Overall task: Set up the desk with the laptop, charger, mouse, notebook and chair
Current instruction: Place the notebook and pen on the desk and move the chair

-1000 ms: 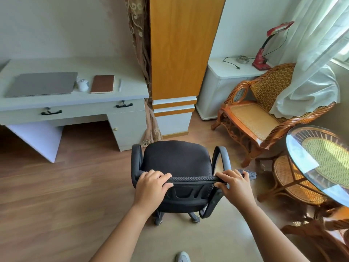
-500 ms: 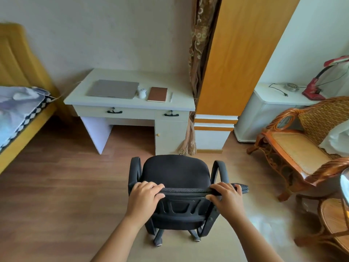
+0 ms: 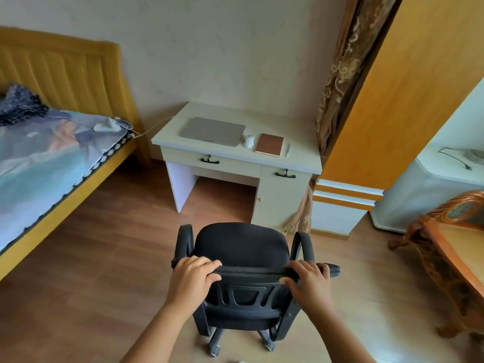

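Note:
A black office chair [image 3: 242, 247] stands on the wooden floor in front of me, its seat facing the desk. My left hand [image 3: 192, 277] grips the left end of its backrest top, my right hand [image 3: 307, 282] the right end. Farther ahead is the white desk [image 3: 301, 163]. On it lie a closed grey laptop [image 3: 212, 131], a white mouse [image 3: 248, 140] and a brown notebook [image 3: 269, 145] in a row. A thin cable [image 3: 154, 127] runs from the desk's left side to the bed, where a white charger [image 3: 104, 126] lies.
A yellow-framed bed [image 3: 60, 163] stands left of the desk. An orange wardrobe [image 3: 392, 100] with a curtain [image 3: 337, 74] is to the right, then a white cabinet [image 3: 424, 195] and a rattan chair [image 3: 455, 247]. Open floor lies between chair and desk.
The view has swung left, bringing the bed into sight and pushing the rattan furniture to the right edge. The chair, held by both hands, now points toward the desk's knee space.

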